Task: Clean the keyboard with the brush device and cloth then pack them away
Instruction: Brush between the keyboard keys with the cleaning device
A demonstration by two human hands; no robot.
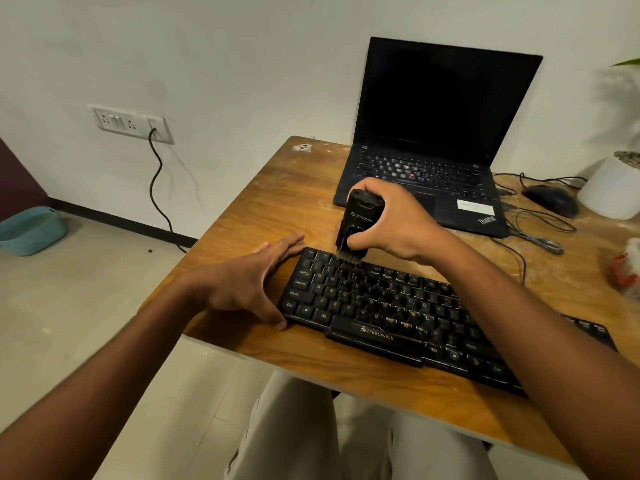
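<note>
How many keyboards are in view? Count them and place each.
2: the black Zebronics keyboard at the table's near edge, and the laptop's built-in keyboard behind it. None seems hidden.

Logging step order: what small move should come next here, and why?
Probably sweep the brush device rightward along the top key row: the right hand holds its bristles at the keyboard's far-left corner, and the left hand braces that end.

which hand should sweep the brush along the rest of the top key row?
Right. The right hand already grips the brush, bristles on the keyboard. The left hand braces its left edge.
</note>
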